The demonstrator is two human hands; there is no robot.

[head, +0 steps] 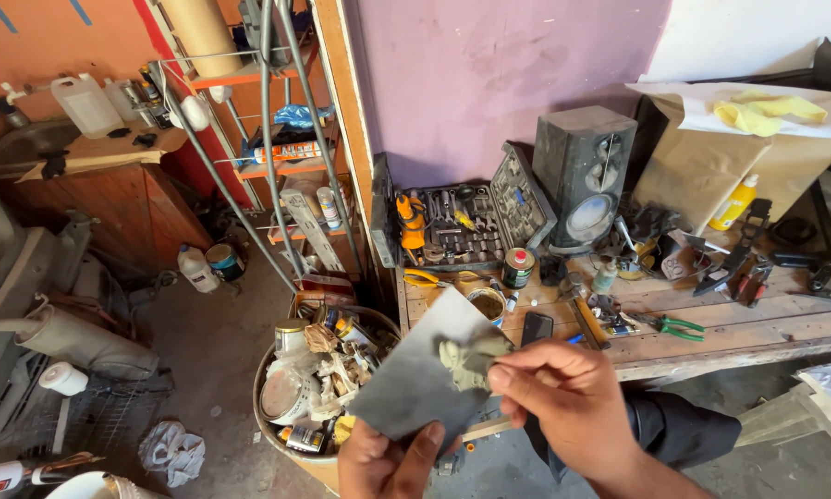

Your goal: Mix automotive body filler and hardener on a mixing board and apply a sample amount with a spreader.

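Observation:
My left hand grips the lower edge of a flat grey metal plate, holding it up over a waste drum. A pale yellowish smear of putty sits on the plate's upper right part. My right hand pinches a thin wooden stick and presses its thumb and fingers against the plate's right edge at the smear. A dark sleeve covers the right forearm.
A drum full of cans and crumpled paper stands below the plate. The wooden workbench holds an open tool case, a grey speaker, tins, pliers and a phone. Shelves and a wooden cabinet stand on the left.

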